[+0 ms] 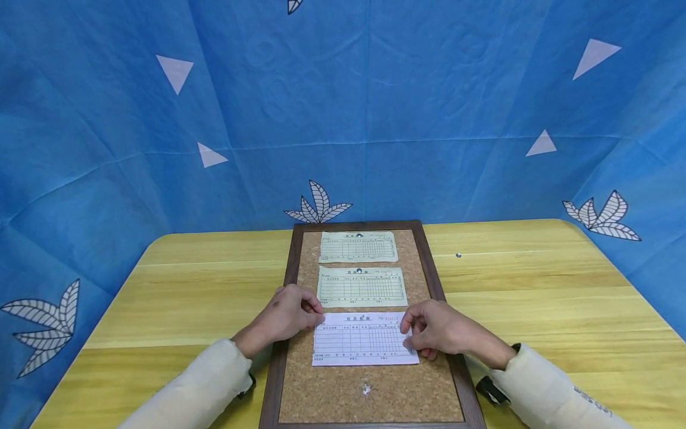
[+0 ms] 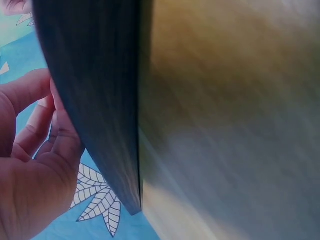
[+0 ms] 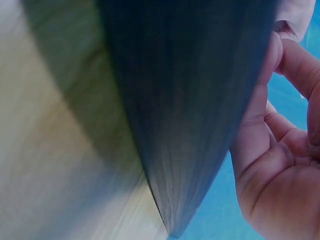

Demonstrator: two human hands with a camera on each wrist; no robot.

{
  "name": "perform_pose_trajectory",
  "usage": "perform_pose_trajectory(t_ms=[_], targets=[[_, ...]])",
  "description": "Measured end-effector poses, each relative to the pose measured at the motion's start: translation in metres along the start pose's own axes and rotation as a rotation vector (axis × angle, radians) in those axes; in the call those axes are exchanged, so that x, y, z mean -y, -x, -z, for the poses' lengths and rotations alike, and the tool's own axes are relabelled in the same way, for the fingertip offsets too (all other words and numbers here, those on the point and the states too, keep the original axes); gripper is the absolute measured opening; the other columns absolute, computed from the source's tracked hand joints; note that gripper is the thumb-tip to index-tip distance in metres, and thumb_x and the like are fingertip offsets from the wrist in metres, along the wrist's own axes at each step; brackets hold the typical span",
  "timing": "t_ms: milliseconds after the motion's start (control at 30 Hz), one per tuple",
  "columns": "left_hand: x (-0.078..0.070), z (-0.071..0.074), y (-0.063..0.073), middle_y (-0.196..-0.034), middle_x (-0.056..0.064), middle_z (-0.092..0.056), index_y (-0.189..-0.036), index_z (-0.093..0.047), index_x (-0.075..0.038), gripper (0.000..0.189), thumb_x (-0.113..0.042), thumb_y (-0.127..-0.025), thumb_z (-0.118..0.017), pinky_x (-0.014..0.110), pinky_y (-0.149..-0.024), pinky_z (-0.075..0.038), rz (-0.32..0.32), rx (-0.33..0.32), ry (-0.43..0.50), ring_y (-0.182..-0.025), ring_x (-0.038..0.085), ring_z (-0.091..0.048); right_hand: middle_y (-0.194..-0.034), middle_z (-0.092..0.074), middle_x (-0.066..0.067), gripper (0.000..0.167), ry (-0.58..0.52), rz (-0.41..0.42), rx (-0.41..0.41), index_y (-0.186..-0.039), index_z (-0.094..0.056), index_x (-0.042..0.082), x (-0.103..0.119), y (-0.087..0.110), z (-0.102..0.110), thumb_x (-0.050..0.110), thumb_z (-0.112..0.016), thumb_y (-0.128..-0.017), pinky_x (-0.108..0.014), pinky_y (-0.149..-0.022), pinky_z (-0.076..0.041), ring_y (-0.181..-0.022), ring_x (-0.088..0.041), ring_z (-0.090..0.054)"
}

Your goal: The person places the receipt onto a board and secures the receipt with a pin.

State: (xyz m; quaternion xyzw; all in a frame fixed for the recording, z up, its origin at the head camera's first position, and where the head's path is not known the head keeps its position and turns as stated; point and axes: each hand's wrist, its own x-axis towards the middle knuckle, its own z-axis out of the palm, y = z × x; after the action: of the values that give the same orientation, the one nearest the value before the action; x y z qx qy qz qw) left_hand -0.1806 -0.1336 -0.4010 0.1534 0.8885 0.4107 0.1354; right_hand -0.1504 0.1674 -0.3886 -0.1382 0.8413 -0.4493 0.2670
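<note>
A pale pink-white receipt slip (image 1: 348, 345) lies on the cork board (image 1: 327, 399), below two pale green receipt slips (image 1: 358, 247). My left hand (image 1: 289, 313) pinches its upper left edge between thumb and forefinger. At the opposite edge, my right hand (image 1: 439, 328) holds the paper between thumb and forefinger. Each green slip has a silvery thumbtack (image 1: 359, 270) at its top middle. In both wrist views the board's dark wooden frame (image 2: 95, 100) hides the fingertips and the slip.
Small shiny bits (image 1: 367, 388), too small to make out, lie on the cork under the lowest slip. A single thumbtack (image 1: 458, 255) sits on the wooden table (image 1: 536, 286), right of the board. Behind the table hangs a blue cloth (image 1: 364, 107) with white patterns.
</note>
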Motion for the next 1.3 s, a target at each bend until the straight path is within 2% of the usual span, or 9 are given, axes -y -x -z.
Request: perform_pose_trajectory(t_ms=[367, 633, 867, 1033, 1300], targets=[[-0.001, -0.001, -0.001, -0.068, -0.001, -0.06, -0.075, -0.071, -0.008, 0.015, 0.001, -0.085, -0.077, 0.021, -0.05, -0.04, -0.002, -0.007, -0.024, -0.059, 0.011, -0.054, -0.062, -0.059, -0.004, 0.014, 0.024, -0.013, -0.012, -0.088, -0.064, 0.002, 0.0, -0.001, -0.001, -0.003, -0.075, -0.083, -0.035, -0.049, -0.055, -0.05, -0.014, -0.057], [-0.003, -0.002, -0.003, -0.072, 0.0, -0.057, -0.08, -0.068, -0.008, 0.014, 0.001, -0.083, -0.079, 0.021, -0.052, -0.039, 0.035, -0.027, -0.052, -0.064, 0.012, -0.052, -0.062, -0.059, -0.005, 0.016, 0.059, -0.034, -0.027, -0.087, -0.064, 0.004, 0.004, -0.001, -0.002, -0.004, -0.076, -0.082, -0.034, -0.049, -0.055, -0.05, -0.014, -0.058], [-0.004, -0.003, -0.001, -0.077, -0.001, -0.057, -0.078, -0.07, -0.007, 0.013, 0.003, -0.083, -0.078, 0.023, -0.06, -0.042, -0.01, -0.046, -0.1, -0.072, 0.014, -0.051, -0.061, -0.06, -0.004, 0.014, 0.072, -0.01, -0.022, -0.086, -0.065, 0.004, 0.004, 0.0, -0.001, -0.003, -0.076, -0.082, -0.032, -0.047, -0.052, -0.05, -0.013, -0.056], [-0.004, -0.003, 0.001, -0.082, -0.003, -0.059, -0.077, -0.074, -0.009, 0.013, 0.002, -0.084, -0.077, 0.023, -0.06, -0.046, -0.018, -0.038, -0.118, -0.074, 0.012, -0.054, -0.06, -0.06, -0.004, 0.013, 0.068, -0.002, -0.027, -0.085, -0.065, 0.004, 0.002, -0.001, -0.001, -0.002, -0.076, -0.083, -0.03, -0.047, -0.052, -0.05, -0.012, -0.054], [-0.007, -0.003, 0.008, -0.08, -0.002, -0.06, -0.089, -0.076, -0.006, 0.01, -0.001, -0.082, -0.081, 0.023, -0.06, -0.045, 0.035, 0.023, -0.1, -0.074, 0.013, -0.054, -0.06, -0.06, -0.003, 0.013, 0.034, 0.02, -0.039, -0.086, -0.066, 0.003, -0.001, 0.001, -0.001, -0.003, -0.077, -0.082, -0.031, -0.047, -0.052, -0.049, -0.012, -0.054]])
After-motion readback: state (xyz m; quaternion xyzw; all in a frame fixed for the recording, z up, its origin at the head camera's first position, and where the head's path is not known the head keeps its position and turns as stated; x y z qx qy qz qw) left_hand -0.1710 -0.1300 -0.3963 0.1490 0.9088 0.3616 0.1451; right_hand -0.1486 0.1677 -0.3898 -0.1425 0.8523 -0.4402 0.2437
